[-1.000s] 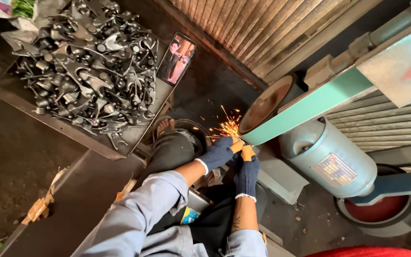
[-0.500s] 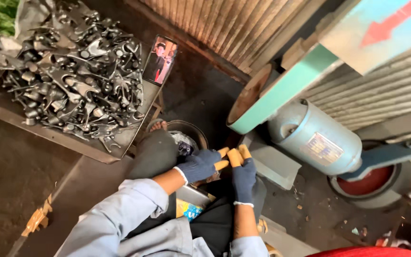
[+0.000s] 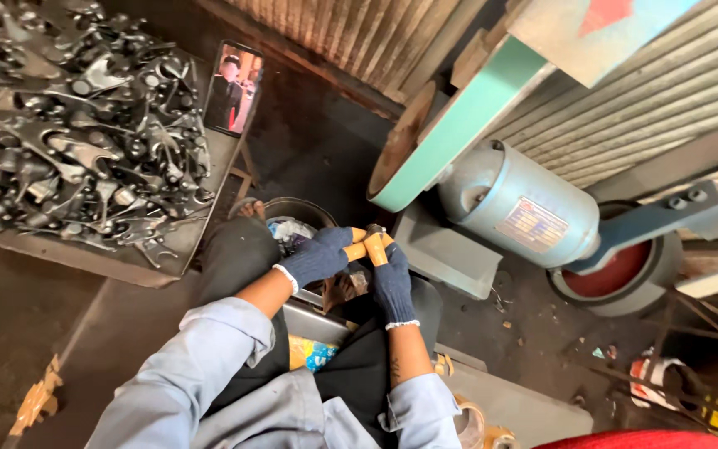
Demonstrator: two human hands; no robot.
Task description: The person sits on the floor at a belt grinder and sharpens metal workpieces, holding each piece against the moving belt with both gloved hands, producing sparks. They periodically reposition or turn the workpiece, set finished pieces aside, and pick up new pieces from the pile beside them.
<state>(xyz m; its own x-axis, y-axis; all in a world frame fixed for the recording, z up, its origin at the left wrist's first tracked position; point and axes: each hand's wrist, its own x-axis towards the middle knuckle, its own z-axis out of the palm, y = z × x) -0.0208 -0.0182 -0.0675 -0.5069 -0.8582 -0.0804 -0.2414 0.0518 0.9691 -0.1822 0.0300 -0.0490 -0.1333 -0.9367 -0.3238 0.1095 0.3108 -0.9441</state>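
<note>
Seen from above, seated at a belt grinder: green sanding belt slanting from upper right to a wooden contact wheel, with one pale blue motor just beside it and a grey metal housing below. Left hand and right hand, both in dark blue knitted gloves with taped orange fingertips, closed together on one small metal part (mostly covered by the fingers, shape hard to make out), held just below the wheel and apart from it. One round bowl near the left wrist, partly screened by the left knee and forearm, contents unclear. To the left, one flat tray heaped with dark forged metal pieces, too many and too tangled to count, the heap cut off by the top and left edges. One phone with a lit screen propped at the tray's far corner. Corrugated metal wall behind. One red wheel in a blue arm at right, partly hidden behind the motor. Grey-blue sleeves and a dark apron filling the lower centre; a red object cut off by the bottom edge, kind not discernible.
</note>
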